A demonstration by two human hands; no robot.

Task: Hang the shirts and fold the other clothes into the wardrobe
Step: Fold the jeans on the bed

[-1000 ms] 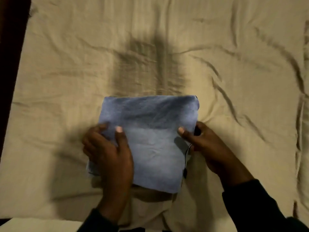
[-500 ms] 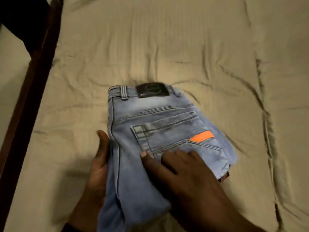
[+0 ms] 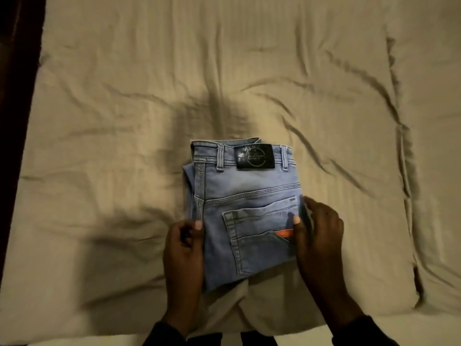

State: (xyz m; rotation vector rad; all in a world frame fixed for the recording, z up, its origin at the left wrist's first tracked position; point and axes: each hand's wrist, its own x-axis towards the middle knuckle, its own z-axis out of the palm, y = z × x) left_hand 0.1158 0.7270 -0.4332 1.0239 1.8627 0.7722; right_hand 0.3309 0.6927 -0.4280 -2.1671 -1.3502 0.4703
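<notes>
2 hands frame a folded pair of light-blue jeans (image 3: 245, 208) lying on the beige bed sheet (image 3: 112, 121), waistband and dark leather patch (image 3: 255, 156) facing away, back pocket with orange tab (image 3: 285, 232) uppermost. Left hand (image 3: 184, 248) pinches the left edge, thumb on top; right hand (image 3: 318, 233) grips the right edge, thumb over the pocket, fingers wrapped behind. Gripping both sides likely keeps the folded layers together for lifting toward the wardrobe, which is not in view. Dark bed frame (image 3: 17, 121) borders the left.
</notes>
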